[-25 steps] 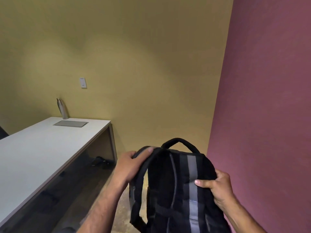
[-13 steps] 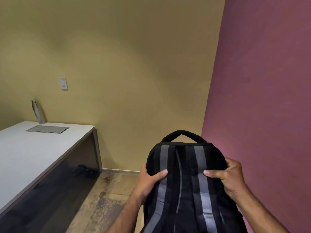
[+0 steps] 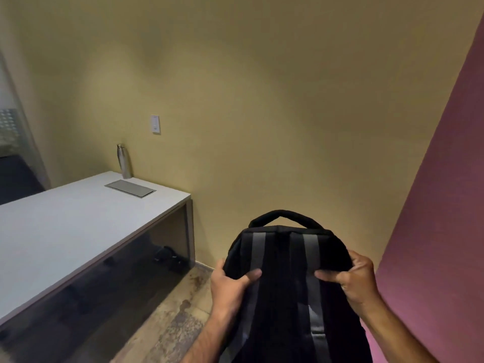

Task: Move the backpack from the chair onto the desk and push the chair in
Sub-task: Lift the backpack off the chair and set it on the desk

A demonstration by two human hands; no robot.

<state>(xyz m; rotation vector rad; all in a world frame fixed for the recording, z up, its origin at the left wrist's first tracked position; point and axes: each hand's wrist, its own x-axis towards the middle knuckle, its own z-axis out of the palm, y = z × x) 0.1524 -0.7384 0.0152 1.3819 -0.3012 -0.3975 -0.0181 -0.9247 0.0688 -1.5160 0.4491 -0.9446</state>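
A black backpack [image 3: 286, 292] with two grey vertical stripes and a top carry handle hangs upright in front of me, off the floor. My left hand [image 3: 230, 282] grips its left side, thumb across the front. My right hand [image 3: 353, 281] grips its right side the same way. The white desk [image 3: 65, 226] stretches away at the left, apart from the backpack. No chair is in view.
A steel bottle [image 3: 124, 161] and a grey cable flap [image 3: 130, 188] sit at the desk's far end by the yellow wall. A maroon wall [image 3: 440, 231] stands close on the right. Dark objects [image 3: 170, 258] lie under the desk. Bare floor [image 3: 172, 318] lies between desk and backpack.
My left hand shifted from the shoulder strap to the backpack's left side. The backpack turned to face me squarely and the view swung, bringing more of the desk into sight.
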